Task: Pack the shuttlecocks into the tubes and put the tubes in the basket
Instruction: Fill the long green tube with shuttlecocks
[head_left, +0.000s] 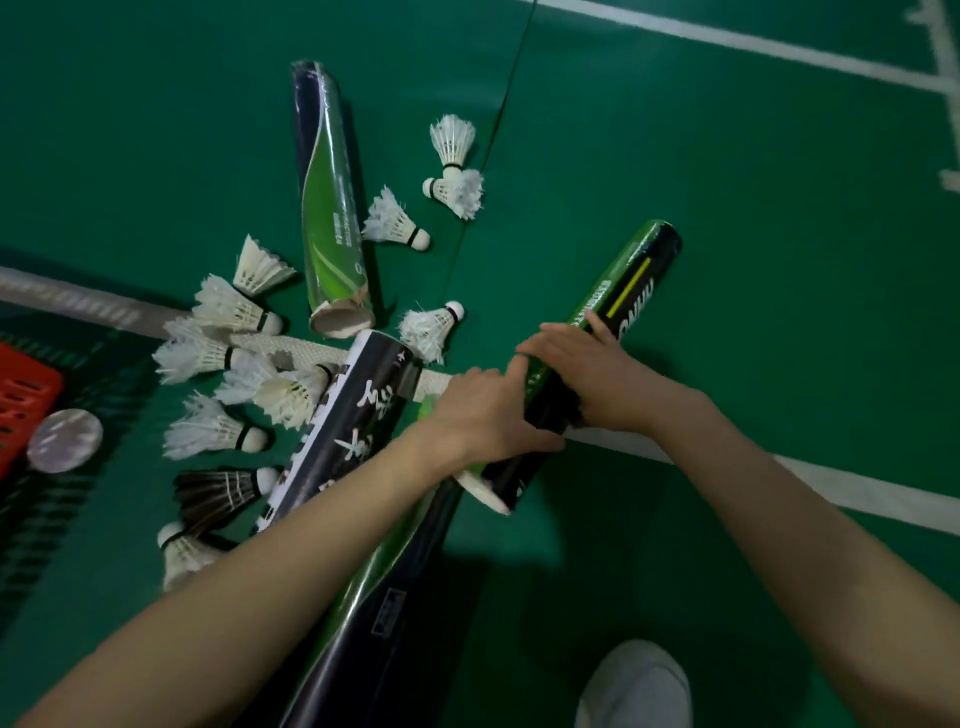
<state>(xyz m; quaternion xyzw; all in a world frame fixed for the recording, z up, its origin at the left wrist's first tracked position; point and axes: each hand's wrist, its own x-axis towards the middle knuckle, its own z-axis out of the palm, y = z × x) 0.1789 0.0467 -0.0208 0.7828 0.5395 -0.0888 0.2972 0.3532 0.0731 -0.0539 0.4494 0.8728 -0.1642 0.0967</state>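
A green and black tube (631, 291) lies slanted on the green court floor, its near open end toward me. My right hand (587, 374) is wrapped over its middle. My left hand (483, 415) grips the same tube near its open end, where a white rim (480, 488) shows. Several white shuttlecocks (228, 306) lie scattered to the left, plus one dark-feathered shuttlecock (218, 493). A black tube with white characters (358, 415) and a green tube with a torn open end (332, 208) lie among them. A red basket (21, 405) sits at the left edge.
A silvery round tube cap (65, 440) lies next to the basket. Another dark and green tube (384, 597) runs under my left forearm. White court lines (857, 491) cross the floor. A grey shoe (636, 686) is at the bottom.
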